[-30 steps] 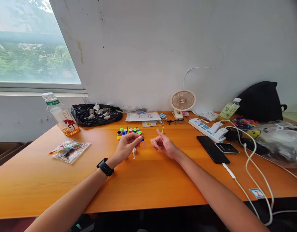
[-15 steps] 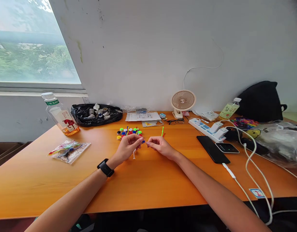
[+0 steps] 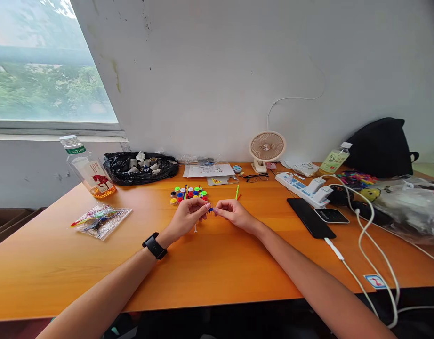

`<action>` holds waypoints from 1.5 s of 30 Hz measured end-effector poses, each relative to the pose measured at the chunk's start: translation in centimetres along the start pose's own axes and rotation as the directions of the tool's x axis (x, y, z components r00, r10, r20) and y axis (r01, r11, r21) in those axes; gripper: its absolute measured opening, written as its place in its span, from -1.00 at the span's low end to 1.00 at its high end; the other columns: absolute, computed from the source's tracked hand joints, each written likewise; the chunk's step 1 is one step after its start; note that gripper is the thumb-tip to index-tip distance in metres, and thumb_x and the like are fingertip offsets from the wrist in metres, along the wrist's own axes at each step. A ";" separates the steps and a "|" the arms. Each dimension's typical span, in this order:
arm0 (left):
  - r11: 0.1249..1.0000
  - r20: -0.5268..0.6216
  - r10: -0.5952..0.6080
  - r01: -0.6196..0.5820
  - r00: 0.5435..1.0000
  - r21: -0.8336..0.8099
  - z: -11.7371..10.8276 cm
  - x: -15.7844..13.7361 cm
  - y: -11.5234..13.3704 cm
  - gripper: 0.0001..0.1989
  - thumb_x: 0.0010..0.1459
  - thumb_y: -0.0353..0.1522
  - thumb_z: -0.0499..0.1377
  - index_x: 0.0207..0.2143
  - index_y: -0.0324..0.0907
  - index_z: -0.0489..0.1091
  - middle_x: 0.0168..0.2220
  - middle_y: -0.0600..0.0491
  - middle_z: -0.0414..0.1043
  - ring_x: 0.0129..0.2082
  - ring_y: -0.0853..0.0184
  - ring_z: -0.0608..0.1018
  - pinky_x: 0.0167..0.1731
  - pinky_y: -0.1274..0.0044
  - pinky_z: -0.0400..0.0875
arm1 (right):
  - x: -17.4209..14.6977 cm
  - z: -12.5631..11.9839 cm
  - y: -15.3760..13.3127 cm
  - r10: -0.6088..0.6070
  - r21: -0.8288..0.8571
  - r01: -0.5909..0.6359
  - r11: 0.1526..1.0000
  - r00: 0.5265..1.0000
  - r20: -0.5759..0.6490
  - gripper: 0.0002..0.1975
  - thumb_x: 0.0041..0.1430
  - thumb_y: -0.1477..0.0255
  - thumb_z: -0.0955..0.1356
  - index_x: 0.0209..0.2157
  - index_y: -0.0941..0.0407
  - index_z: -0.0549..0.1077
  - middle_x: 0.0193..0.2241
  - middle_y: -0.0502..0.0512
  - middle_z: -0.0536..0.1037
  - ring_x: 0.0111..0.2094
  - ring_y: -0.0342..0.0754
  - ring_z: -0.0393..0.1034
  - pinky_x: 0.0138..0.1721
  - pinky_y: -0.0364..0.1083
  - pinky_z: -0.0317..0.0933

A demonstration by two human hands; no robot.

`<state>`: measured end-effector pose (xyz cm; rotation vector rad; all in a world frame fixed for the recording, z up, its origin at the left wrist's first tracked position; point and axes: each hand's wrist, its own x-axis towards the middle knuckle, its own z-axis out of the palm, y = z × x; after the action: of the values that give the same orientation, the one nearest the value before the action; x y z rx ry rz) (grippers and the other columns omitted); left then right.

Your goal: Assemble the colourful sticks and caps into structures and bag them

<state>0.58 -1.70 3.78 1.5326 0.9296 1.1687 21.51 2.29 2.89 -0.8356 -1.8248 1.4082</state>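
Observation:
Above the middle of the table, my left hand (image 3: 189, 214) pinches a small blue piece (image 3: 211, 210), too small to name further. My right hand (image 3: 237, 215) is closed, its thumb and fingertips meeting the right side of that blue piece. Whether the right fingers hold a separate bit cannot be seen. Just behind my left hand stand several small paint pots (image 3: 180, 195) with coloured lids, partly covered by my fingers. A white plastic stick (image 3: 196, 229) shows below my left hand. Beyond my right hand is a bright green stick (image 3: 237, 191) with an orange piece beside it.
At left are a tea bottle (image 3: 93, 172), a clear plastic packet (image 3: 101, 221) and a black bag (image 3: 141, 174) of scraps. A fan (image 3: 267, 147) and glasses (image 3: 257, 177) lie toward the wall. Rightward are a power strip (image 3: 298, 189), a phone (image 3: 310, 219) and white cables (image 3: 365, 235).
My right fingertips have moved slightly left, closing the small gap to the blue piece. My left hand stays nearly in place.

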 end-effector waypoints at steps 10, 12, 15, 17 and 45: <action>1.000 0.002 0.000 0.000 1.000 0.013 0.1 -0.1 0.2 -0.56 0.21 -0.01 0.32 -0.28 -0.25 0.54 -0.48 0.06 0.46 -0.50 0.41 0.47 -0.47 0.58 0.37 | -0.1 0.1 -0.1 0.007 -0.024 -0.007 1.000 1.000 -0.004 -0.49 0.09 -0.06 0.50 -0.43 0.14 0.52 -0.45 0.02 0.50 -0.38 -0.08 0.30 -0.27 -0.08 0.17; 1.000 0.004 0.000 0.000 1.000 0.008 0.0 -0.1 0.1 -0.56 0.21 -0.01 0.32 -0.28 -0.25 0.54 -0.47 0.06 0.47 -0.50 0.42 0.47 -0.47 0.58 0.38 | 0.0 0.1 -0.2 0.007 -0.020 -0.007 1.000 1.000 -0.005 -0.49 0.08 -0.06 0.50 -0.43 0.15 0.52 -0.45 0.02 0.49 -0.38 -0.09 0.30 -0.27 -0.09 0.16; 1.000 0.006 -0.001 0.001 1.000 -0.001 0.0 0.0 -0.1 -0.56 0.21 -0.01 0.33 -0.27 -0.25 0.54 -0.47 0.06 0.47 -0.49 0.42 0.48 -0.46 0.59 0.37 | 0.0 0.0 -0.2 0.008 -0.017 -0.008 1.000 1.000 -0.001 -0.49 0.08 -0.05 0.50 -0.43 0.16 0.51 -0.45 0.02 0.49 -0.40 -0.10 0.28 -0.28 -0.09 0.15; 1.000 0.007 -0.002 0.002 1.000 0.001 0.0 0.0 -0.3 -0.56 0.21 -0.01 0.32 -0.26 -0.25 0.54 -0.46 0.06 0.47 -0.50 0.42 0.47 -0.47 0.59 0.37 | 0.0 0.0 -0.3 0.008 -0.018 -0.007 1.000 1.000 0.004 -0.49 0.09 -0.04 0.50 -0.43 0.16 0.51 -0.46 0.02 0.48 -0.40 -0.10 0.27 -0.29 -0.10 0.14; 0.609 -0.024 0.286 -0.162 0.958 0.776 -1.1 -0.3 0.0 -0.73 0.38 -0.25 0.14 -0.36 -0.12 0.52 -0.33 -0.02 0.60 -0.31 0.23 0.53 -0.29 0.46 0.24 | -0.6 -0.4 1.1 -0.047 -0.370 0.144 0.918 0.965 0.259 -0.79 0.16 0.29 0.52 -0.21 0.09 0.62 -0.27 0.03 0.41 -0.35 -0.12 0.19 -0.35 -0.13 0.11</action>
<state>-0.56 -1.75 3.74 2.3343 1.4996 1.1173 22.28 2.23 1.85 -0.7719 -2.3532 1.1430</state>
